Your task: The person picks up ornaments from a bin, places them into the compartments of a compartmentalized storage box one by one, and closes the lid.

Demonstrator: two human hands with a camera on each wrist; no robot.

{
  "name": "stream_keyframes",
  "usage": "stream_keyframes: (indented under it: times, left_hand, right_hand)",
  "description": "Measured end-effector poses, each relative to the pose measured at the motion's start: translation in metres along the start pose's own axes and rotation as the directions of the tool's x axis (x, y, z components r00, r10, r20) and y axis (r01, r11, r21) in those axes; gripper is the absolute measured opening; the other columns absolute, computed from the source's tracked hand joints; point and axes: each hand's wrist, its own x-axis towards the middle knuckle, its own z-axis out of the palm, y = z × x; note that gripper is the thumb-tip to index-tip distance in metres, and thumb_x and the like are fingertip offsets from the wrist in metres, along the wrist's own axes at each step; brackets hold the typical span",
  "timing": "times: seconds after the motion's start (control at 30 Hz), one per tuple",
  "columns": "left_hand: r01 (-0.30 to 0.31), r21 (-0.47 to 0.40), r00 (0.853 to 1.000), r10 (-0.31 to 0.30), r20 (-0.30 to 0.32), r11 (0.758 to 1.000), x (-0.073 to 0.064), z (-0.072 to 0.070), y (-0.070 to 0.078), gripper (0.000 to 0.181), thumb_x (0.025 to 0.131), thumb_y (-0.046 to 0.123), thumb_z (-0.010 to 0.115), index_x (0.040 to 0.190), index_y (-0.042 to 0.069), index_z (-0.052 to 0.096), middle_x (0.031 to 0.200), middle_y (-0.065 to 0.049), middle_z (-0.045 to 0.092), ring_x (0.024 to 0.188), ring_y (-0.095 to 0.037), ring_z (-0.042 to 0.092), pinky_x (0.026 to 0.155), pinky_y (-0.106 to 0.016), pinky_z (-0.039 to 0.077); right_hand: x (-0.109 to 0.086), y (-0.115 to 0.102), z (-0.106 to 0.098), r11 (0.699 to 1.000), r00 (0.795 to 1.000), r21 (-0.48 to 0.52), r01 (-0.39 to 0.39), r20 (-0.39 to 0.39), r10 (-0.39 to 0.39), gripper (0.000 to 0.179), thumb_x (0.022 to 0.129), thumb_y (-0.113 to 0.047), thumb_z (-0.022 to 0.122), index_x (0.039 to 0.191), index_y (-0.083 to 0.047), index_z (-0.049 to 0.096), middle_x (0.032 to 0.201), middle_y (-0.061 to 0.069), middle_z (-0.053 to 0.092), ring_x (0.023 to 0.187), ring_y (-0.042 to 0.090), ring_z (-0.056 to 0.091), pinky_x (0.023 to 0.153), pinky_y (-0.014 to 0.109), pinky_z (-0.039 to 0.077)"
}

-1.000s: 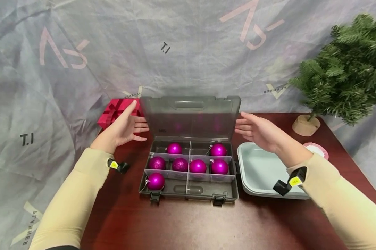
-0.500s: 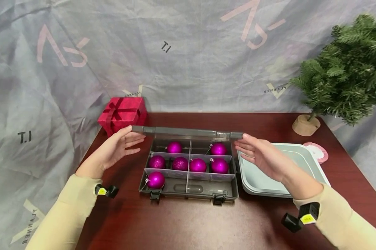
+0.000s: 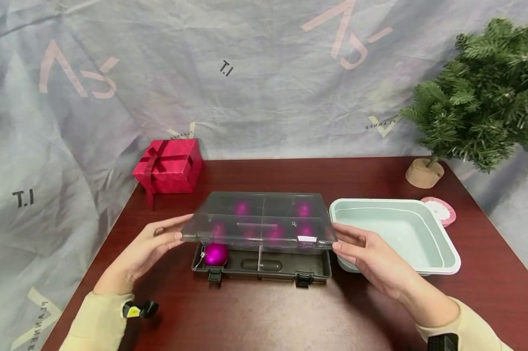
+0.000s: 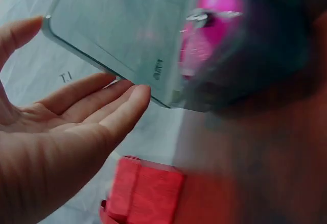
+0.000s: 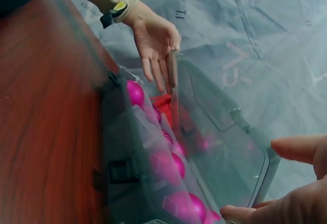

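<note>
A dark see-through plastic organizer box (image 3: 265,274) sits on the table, its hinged lid (image 3: 257,226) tilted partway down over it. One shiny magenta Christmas ball (image 3: 215,254) lies in the front left compartment; several more show through the lid. My left hand (image 3: 147,246) touches the lid's left front corner, thumb at the front edge, straight fingers along the side in the left wrist view. At the right front corner, my right hand (image 3: 373,261) touches the lid in the same way, thumb apart from the fingers. The right wrist view shows the lid (image 5: 225,147) between both hands.
A pale green tub (image 3: 400,241) stands right of the box, near a pink and white round item (image 3: 441,212). Behind it rises a small artificial Christmas tree (image 3: 470,107) on a wooden base. A red gift box (image 3: 171,165) sits at back left, before a grey cloth.
The lid has swung from upright forward and down, now covering the back and middle compartments. Both hands have come down and toward me with it. The balls have stayed in place.
</note>
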Motion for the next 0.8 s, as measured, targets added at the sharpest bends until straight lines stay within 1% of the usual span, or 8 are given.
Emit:
stream_keyframes:
  times: [0.07, 0.17, 0.27, 0.37, 0.47, 0.6, 0.7, 0.8]
  left_hand:
    - [0.016, 0.015, 1.000, -0.016, 0.001, 1.000, -0.005, 0.002, -0.008, 0.052, 0.102, -0.003, 0.051, 0.151, -0.011, 0.036, 0.149, -0.009, 0.053, 0.131, -0.014, 0.054, 0.103, -0.026, 0.044]
    - [0.029, 0.004, 1.000, -0.029, 0.007, 1.000, -0.011, 0.005, -0.018, 0.055, 0.102, -0.003, 0.051, 0.154, -0.010, 0.033, 0.154, -0.011, 0.047, 0.135, -0.013, 0.050, 0.105, -0.025, 0.042]
    - [0.030, -0.018, 0.999, -0.029, 0.016, 0.999, -0.014, 0.008, -0.027, 0.057, 0.102, -0.003, 0.050, 0.155, -0.009, 0.030, 0.158, -0.019, 0.039, 0.136, -0.016, 0.050, 0.106, -0.026, 0.041]
    - [0.033, -0.029, 0.999, -0.033, 0.021, 0.999, -0.015, 0.011, -0.035, 0.060, 0.101, -0.004, 0.051, 0.156, -0.008, 0.028, 0.160, -0.020, 0.034, 0.137, -0.015, 0.048, 0.106, -0.026, 0.041]
    - [0.034, -0.035, 0.999, -0.034, 0.019, 0.999, -0.015, 0.013, -0.043, 0.062, 0.100, -0.006, 0.053, 0.156, -0.008, 0.026, 0.161, -0.014, 0.036, 0.137, -0.013, 0.048, 0.104, -0.028, 0.044]
    - [0.030, -0.063, 0.999, -0.029, 0.015, 0.998, -0.011, 0.016, -0.052, 0.066, 0.099, -0.008, 0.054, 0.157, -0.008, 0.023, 0.160, -0.009, 0.039, 0.137, -0.011, 0.048, 0.098, -0.029, 0.049]
    - [0.029, -0.073, 1.000, -0.028, 0.006, 0.997, -0.008, 0.018, -0.058, 0.069, 0.097, -0.011, 0.055, 0.157, -0.009, 0.022, 0.161, -0.010, 0.037, 0.137, -0.010, 0.047, 0.096, -0.028, 0.050]
    - [0.033, -0.059, 0.999, -0.034, -0.018, 0.998, -0.005, 0.021, -0.062, 0.071, 0.095, -0.011, 0.057, 0.157, -0.009, 0.022, 0.161, -0.011, 0.036, 0.137, -0.007, 0.047, 0.095, -0.027, 0.050]
  right_hand:
    - [-0.003, 0.002, 0.003, 0.999, 1.000, -0.036, 0.002, 0.006, -0.002, 0.069, 0.103, -0.008, 0.057, 0.154, 0.017, 0.016, 0.158, 0.036, 0.024, 0.144, 0.028, 0.032, 0.101, 0.020, 0.041]
    - [-0.006, 0.003, 0.005, 0.997, 1.000, -0.077, 0.006, 0.010, -0.005, 0.068, 0.103, -0.008, 0.057, 0.154, 0.016, 0.018, 0.158, 0.034, 0.027, 0.146, 0.036, 0.025, 0.101, 0.019, 0.039]
    - [-0.007, 0.005, 0.008, 0.989, 1.000, -0.144, 0.020, 0.005, -0.020, 0.068, 0.102, -0.008, 0.059, 0.154, 0.017, 0.022, 0.156, 0.033, 0.032, 0.145, 0.039, 0.027, 0.100, 0.016, 0.038]
    - [-0.008, 0.009, 0.011, 0.978, 1.000, -0.209, 0.023, -0.008, -0.025, 0.069, 0.101, -0.007, 0.061, 0.153, 0.016, 0.024, 0.154, 0.031, 0.036, 0.144, 0.040, 0.030, 0.100, 0.016, 0.037]
    - [-0.010, 0.016, 0.013, 0.963, 0.999, -0.268, 0.025, -0.024, -0.033, 0.070, 0.101, -0.007, 0.060, 0.154, 0.016, 0.021, 0.156, 0.032, 0.032, 0.144, 0.039, 0.030, 0.106, 0.022, 0.035]
    - [-0.011, 0.026, 0.016, 0.941, 0.997, -0.337, 0.032, -0.054, -0.054, 0.069, 0.101, -0.004, 0.058, 0.155, 0.015, 0.019, 0.156, 0.032, 0.030, 0.143, 0.039, 0.032, 0.109, 0.039, 0.032]
    - [-0.010, 0.034, 0.017, 0.916, 0.995, -0.397, 0.046, -0.068, -0.079, 0.067, 0.101, 0.001, 0.056, 0.154, 0.016, 0.019, 0.155, 0.033, 0.031, 0.142, 0.040, 0.034, 0.108, 0.044, 0.032]
    - [-0.008, 0.040, 0.017, 0.888, 0.991, -0.456, 0.054, -0.087, -0.105, 0.065, 0.101, 0.003, 0.055, 0.154, 0.017, 0.020, 0.155, 0.034, 0.031, 0.141, 0.042, 0.035, 0.107, 0.045, 0.032]
